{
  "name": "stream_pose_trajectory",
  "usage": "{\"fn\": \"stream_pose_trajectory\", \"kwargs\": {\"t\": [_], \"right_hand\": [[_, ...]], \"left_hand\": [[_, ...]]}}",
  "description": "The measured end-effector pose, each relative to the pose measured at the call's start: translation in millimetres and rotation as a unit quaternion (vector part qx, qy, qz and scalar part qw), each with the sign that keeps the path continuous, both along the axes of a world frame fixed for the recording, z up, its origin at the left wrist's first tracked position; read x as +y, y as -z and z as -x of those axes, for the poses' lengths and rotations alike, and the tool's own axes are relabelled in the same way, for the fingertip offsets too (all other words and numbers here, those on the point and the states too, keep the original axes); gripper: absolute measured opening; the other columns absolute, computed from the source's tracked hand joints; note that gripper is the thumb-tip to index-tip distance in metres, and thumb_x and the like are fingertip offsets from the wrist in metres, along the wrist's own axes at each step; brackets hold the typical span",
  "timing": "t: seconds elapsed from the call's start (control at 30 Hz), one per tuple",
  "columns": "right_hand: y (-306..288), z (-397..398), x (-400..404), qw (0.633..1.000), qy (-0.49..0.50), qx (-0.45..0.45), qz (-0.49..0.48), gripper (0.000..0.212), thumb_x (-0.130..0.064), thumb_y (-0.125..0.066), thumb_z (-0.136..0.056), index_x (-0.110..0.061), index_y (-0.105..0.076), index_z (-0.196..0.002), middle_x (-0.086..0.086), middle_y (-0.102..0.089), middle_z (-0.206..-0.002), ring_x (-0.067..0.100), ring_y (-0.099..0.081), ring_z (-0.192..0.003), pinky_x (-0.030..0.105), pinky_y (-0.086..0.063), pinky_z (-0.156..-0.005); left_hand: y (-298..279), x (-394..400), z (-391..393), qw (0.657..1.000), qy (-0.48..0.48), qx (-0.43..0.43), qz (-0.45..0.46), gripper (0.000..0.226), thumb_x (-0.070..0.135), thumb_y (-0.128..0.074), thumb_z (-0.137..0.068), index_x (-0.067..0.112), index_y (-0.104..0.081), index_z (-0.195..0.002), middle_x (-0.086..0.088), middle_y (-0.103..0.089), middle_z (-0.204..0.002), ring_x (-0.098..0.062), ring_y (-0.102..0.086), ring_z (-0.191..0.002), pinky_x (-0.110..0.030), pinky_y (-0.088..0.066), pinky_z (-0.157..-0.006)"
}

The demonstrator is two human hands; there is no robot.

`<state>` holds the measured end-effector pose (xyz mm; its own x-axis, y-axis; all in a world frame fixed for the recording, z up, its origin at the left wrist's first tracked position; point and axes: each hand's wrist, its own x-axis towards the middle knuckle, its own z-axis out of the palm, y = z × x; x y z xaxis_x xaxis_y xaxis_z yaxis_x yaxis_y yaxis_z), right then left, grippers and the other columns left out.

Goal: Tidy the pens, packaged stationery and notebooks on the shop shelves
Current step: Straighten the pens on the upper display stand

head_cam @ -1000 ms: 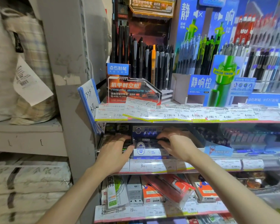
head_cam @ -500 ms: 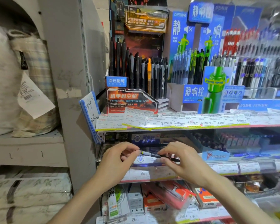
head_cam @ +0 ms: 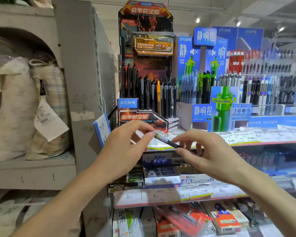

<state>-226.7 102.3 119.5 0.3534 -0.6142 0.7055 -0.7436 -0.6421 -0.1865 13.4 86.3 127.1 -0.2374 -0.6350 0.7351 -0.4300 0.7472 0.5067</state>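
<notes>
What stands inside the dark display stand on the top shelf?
The dark display stand holds upright black pens and one orange pen. Its front panel covers their lower ends.

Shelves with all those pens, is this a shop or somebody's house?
Most likely a stationery shop. Price tags run along the shelf edge, printed display stands hold rows of pens for sale, and boxed goods fill the shelf below.

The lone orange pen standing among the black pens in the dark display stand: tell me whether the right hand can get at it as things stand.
Probably not straight away: the right hand is pinching the dark pen together with the left hand. Otherwise the orange pen stands open from the front.
</notes>
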Motion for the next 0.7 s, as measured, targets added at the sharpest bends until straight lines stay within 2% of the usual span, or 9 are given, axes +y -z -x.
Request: {"fn": "stream_pose_trajectory", "kwargs": {"t": [0.13,0.2,0.3,0.4,0.47,0.53,0.6,0.7], "right_hand": [[-37.9,-17.6,-13.3,1.0,-0.018,-0.021,0.003,0.014,-0.03,-0.071,-0.09,-0.027,-0.072,-0.104,-0.016,-0.064,-0.076,0.001,-0.06,-0.074,0.009,-0.039,-0.064],[-54.2,-25.4,-22.8,0.999,-0.027,-0.021,0.0,0.013,-0.03,-0.071,-0.091,-0.026,-0.071,-0.102,-0.013,-0.066,-0.074,0.003,-0.06,-0.069,0.013,-0.043,-0.062],[-71.5,-28.5,-37.5,1.0,-0.016,0.003,0.001,0.013,-0.03,-0.069,-0.091,-0.024,-0.069,-0.103,-0.012,-0.069,-0.077,0.006,-0.063,-0.073,0.024,-0.051,-0.068],[-86.4,-22.3,-49.4,1.0,0.008,0.015,0.007,0.01,-0.03,-0.068,-0.091,-0.024,-0.069,-0.099,-0.012,-0.069,-0.079,0.005,-0.064,-0.075,0.029,-0.053,-0.072],[-94.3,-16.6,-58.0,0.999,0.032,0.017,0.019,0.008,-0.031,-0.067,-0.091,-0.024,-0.07,-0.095,-0.013,-0.07,-0.078,0.006,-0.065,-0.076,0.035,-0.055,-0.074],[-99.0,-11.3,-67.9,0.998,0.05,0.001,0.031,0.01,-0.032,-0.067,-0.091,-0.023,-0.069,-0.095,-0.013,-0.07,-0.08,0.007,-0.066,-0.078,0.039,-0.056,-0.078],[-101.4,-7.0,-77.0,0.997,0.06,-0.032,0.038,0.013,-0.031,-0.067,-0.091,-0.021,-0.068,-0.1,-0.012,-0.07,-0.083,0.01,-0.067,-0.08,0.041,-0.056,-0.081],[-104.5,-4.6,-88.6,0.993,0.065,-0.089,0.035,0.026,-0.029,-0.067,-0.09,-0.018,-0.065,-0.113,-0.01,-0.07,-0.082,0.015,-0.069,-0.077,0.042,-0.055,-0.084]], "left_hand": [[-32.1,-19.5,4.0,1.0,0.002,-0.001,0.017,0.008,0.029,-0.062,-0.095,0.032,-0.068,-0.098,0.016,-0.068,-0.089,-0.007,-0.068,-0.076,-0.035,-0.058,-0.07],[-44.6,-28.6,7.6,0.999,-0.006,-0.015,0.033,0.008,0.029,-0.061,-0.096,0.032,-0.068,-0.098,0.016,-0.068,-0.088,-0.004,-0.065,-0.078,-0.028,-0.054,-0.07],[-60.3,-39.3,12.0,0.996,-0.04,-0.029,0.073,0.009,0.029,-0.06,-0.096,0.03,-0.068,-0.1,0.016,-0.066,-0.087,0.0,-0.06,-0.08,-0.016,-0.048,-0.069],[-68.8,-51.0,13.3,0.987,-0.078,-0.068,0.119,0.014,0.029,-0.059,-0.096,0.027,-0.067,-0.107,0.013,-0.066,-0.091,-0.001,-0.059,-0.084,-0.009,-0.043,-0.072],[-68.1,-61.3,11.7,0.971,-0.118,-0.121,0.167,0.023,0.03,-0.059,-0.096,0.025,-0.062,-0.118,0.012,-0.063,-0.097,-0.003,-0.056,-0.088,-0.013,-0.043,-0.077],[-63.0,-70.9,9.6,0.953,-0.152,-0.169,0.202,0.03,0.029,-0.06,-0.095,0.022,-0.06,-0.124,0.009,-0.061,-0.103,-0.008,-0.054,-0.097,-0.026,-0.046,-0.085],[-56.7,-76.5,9.5,0.939,-0.168,-0.203,0.223,0.029,0.028,-0.06,-0.094,0.02,-0.061,-0.122,0.005,-0.06,-0.108,-0.015,-0.053,-0.103,-0.037,-0.047,-0.089],[-50.2,-81.8,13.9,0.915,-0.184,-0.262,0.246,0.028,0.028,-0.06,-0.093,0.021,-0.065,-0.119,0.004,-0.06,-0.106,-0.019,-0.054,-0.101,-0.04,-0.044,-0.087]]}}
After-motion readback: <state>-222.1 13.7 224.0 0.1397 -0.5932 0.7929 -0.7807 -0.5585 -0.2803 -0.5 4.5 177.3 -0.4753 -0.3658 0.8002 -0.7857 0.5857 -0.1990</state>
